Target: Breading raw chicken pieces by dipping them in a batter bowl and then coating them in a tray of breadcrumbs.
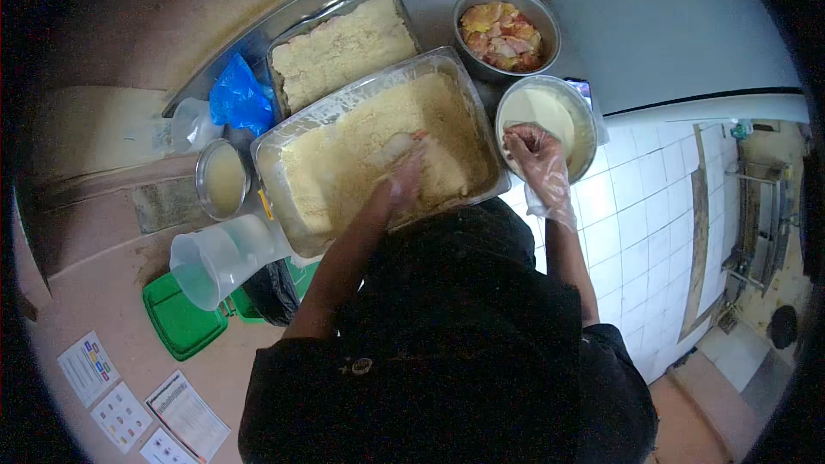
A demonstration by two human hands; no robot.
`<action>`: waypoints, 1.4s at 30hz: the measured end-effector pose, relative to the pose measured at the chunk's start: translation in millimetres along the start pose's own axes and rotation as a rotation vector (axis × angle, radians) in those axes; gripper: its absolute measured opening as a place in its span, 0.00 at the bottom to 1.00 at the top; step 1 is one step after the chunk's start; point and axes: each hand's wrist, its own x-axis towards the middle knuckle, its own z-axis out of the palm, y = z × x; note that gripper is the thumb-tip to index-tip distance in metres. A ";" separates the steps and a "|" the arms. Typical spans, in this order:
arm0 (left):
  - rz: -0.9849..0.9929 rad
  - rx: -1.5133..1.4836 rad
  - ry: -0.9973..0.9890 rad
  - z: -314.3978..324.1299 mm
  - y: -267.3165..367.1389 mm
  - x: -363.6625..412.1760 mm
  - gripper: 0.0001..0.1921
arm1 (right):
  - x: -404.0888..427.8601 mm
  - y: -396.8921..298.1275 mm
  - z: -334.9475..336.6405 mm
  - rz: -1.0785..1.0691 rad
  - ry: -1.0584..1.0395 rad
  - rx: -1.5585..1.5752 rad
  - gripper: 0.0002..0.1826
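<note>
A large clear plastic tub (303, 109) of pale breading flour (348, 135) lies before me. My left hand (406, 183), blurred by motion, is down in this flour. Just beyond its fingers is a pale coated piece (394, 147), apparently meat; whether I grip it is unclear. At the tub's right stands a round metal pot of creamy liquid (532, 103). Over the pot's near side is my right hand (541, 161) in a clear plastic glove. Its fingers are curled in, with nothing visible in them.
Behind sits a second tub of breaded pieces (348, 48). Raw meat pieces (501, 35) fill a metal pot at the back right. To the left are a blue plastic bag (238, 95), a metal bowl of cloudy liquid (225, 180) and a clear plastic container (219, 258).
</note>
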 end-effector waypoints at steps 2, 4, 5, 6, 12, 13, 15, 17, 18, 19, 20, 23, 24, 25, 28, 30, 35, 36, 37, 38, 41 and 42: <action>0.228 -0.144 -0.111 45.7 15.2 1.4 0.28 | -10.3 -0.5 -6.0 0.005 0.030 -0.005 0.10; 0.353 -0.218 -0.159 54.5 11.8 26.2 0.26 | -15.5 1.0 -8.0 -0.007 0.049 -0.010 0.11; 0.110 -0.299 -0.089 48.0 -5.6 61.0 0.24 | -18.0 4.1 -9.4 -0.011 0.050 -0.015 0.11; -0.135 -0.369 -0.014 48.3 -2.9 69.5 0.23 | -20.4 8.3 -10.7 0.008 0.048 0.028 0.11; 0.000 -0.668 -0.337 23.1 26.3 38.7 0.30 | -25.2 19.3 -25.9 0.018 0.071 -0.009 0.12; 0.001 -0.662 -0.335 8.8 24.9 41.8 0.30 | -24.3 20.3 -27.2 0.017 0.071 -0.002 0.12; -0.015 -0.403 -0.100 -32.5 11.2 58.5 0.30 | -24.7 22.2 -29.9 0.031 0.064 0.070 0.12; -0.036 0.417 0.302 -103.6 -2.0 93.9 0.23 | -21.5 18.5 -27.6 0.030 0.047 0.081 0.12; -0.036 0.422 0.293 -112.4 3.8 90.4 0.23 | -20.1 20.4 -27.8 0.031 0.056 0.098 0.13; 0.296 0.727 0.314 -115.2 13.2 80.0 0.20 | -19.7 20.9 -28.0 0.033 0.066 0.112 0.13; 0.641 1.018 0.324 -112.1 21.3 73.5 0.18 | -19.0 21.1 -27.7 0.036 0.075 0.110 0.13; 0.955 1.185 0.060 -84.1 33.4 78.6 0.18 | -14.0 16.9 -22.6 0.039 0.054 0.087 0.13; 0.870 1.274 0.030 -82.7 14.4 105.1 0.17 | -11.4 14.0 -18.3 0.036 0.020 0.094 0.13; 0.780 1.357 -0.009 -74.8 -5.5 136.3 0.16 | -10.4 11.9 -15.2 0.037 -0.008 0.100 0.13; 0.330 1.297 -0.272 22.5 28.1 134.3 0.14 | -13.3 8.7 -15.6 0.034 0.003 0.102 0.12; 0.511 1.706 -0.520 44.3 23.1 131.6 0.17 | -16.8 3.7 -16.9 0.040 0.009 0.102 0.12; 0.691 1.487 -0.449 8.8 -40.7 114.7 0.24 | -25.3 18.1 -27.9 0.019 0.034 0.105 0.11; 0.736 1.436 -0.435 2.1 -44.3 110.2 0.26 | -25.3 20.8 -30.4 0.021 0.039 0.103 0.10; 0.732 1.439 -0.437 -5.7 -45.9 107.0 0.26 | -25.4 23.4 -31.6 0.022 0.044 0.102 0.10; 0.734 1.338 -0.365 -13.9 -47.1 103.7 0.26 | -25.6 26.1 -31.4 0.010 0.054 0.114 0.11; 0.732 1.035 -0.163 -35.4 -44.5 92.3 0.25 | -25.3 27.1 -31.5 0.010 0.059 0.105 0.12; 0.724 0.934 -0.102 -42.6 -45.0 88.0 0.25 | -26.5 25.7 -31.7 0.017 0.068 0.110 0.12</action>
